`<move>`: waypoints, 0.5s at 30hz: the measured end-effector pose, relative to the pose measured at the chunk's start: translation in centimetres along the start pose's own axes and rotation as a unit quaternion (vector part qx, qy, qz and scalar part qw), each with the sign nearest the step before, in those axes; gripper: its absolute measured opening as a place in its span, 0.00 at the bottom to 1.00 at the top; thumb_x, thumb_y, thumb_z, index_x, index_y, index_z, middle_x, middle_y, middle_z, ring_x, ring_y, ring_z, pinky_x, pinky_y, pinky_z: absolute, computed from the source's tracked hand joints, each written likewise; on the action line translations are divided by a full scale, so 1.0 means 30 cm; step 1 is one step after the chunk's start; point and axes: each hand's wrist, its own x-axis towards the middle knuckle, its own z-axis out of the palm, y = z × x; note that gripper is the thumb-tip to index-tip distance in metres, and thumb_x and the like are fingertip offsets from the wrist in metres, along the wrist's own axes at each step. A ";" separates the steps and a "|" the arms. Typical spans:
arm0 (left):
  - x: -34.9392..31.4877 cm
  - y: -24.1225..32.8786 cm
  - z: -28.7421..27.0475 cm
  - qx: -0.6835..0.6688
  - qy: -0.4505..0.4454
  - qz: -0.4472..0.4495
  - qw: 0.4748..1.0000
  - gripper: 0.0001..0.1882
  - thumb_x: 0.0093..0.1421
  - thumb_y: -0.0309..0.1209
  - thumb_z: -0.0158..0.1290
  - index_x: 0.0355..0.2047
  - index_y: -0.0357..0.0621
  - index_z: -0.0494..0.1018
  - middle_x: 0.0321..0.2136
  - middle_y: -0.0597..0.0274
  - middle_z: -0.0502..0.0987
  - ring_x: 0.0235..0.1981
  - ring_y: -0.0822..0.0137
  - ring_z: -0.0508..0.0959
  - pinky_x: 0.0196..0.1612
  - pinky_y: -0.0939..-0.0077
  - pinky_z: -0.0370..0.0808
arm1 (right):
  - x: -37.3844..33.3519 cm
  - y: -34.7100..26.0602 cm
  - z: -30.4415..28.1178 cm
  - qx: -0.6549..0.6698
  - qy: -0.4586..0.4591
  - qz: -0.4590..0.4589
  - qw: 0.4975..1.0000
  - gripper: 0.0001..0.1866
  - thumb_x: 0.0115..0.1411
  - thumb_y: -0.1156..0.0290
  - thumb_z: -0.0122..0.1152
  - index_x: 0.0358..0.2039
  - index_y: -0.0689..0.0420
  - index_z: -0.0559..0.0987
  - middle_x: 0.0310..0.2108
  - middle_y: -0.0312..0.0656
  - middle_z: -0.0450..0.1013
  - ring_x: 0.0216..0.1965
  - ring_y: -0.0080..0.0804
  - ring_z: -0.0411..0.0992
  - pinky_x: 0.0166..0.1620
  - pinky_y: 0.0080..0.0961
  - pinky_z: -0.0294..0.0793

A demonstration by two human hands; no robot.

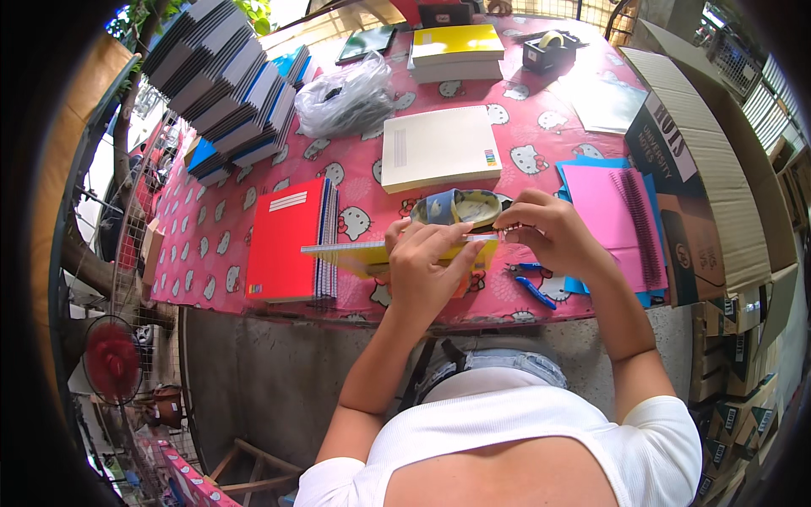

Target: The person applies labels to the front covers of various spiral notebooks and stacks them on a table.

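My left hand (pixel 422 253) grips a thin yellow notebook (pixel 359 255), tilted up on edge above the table's front, with its pale bound edge upward. At the right end of that edge, my right hand (pixel 541 221) pinches with thumb and fingers; the small thing between them cannot be made out. Just beyond the hands sits a shallow oval container (pixel 456 208) with blue and yellowish parts. Blue-handled pliers (pixel 536 289) lie below my right hand. To the left rests a stack of red spiral notebooks (pixel 283 241).
Pink and blue covers (pixel 591 207) with dark spiral coils (pixel 638 228) lie at right, beside a large cardboard box (pixel 688 160). Farther back are a cream-covered stack (pixel 439 148), a yellow-topped stack (pixel 456 42), a plastic bag (pixel 346 97), a tape dispenser (pixel 547 52) and tall notebook piles (pixel 224 80).
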 end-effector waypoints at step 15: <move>-0.007 -0.009 0.009 0.014 0.005 0.005 1.000 0.07 0.47 0.33 0.63 0.28 0.48 0.80 0.27 0.67 0.79 0.32 0.68 0.76 0.48 0.67 0.61 | -0.025 0.020 0.005 -0.020 -0.030 -0.016 0.999 0.13 0.52 0.77 0.62 0.38 0.60 0.72 0.30 0.43 0.72 0.30 0.34 0.73 0.33 0.29 0.72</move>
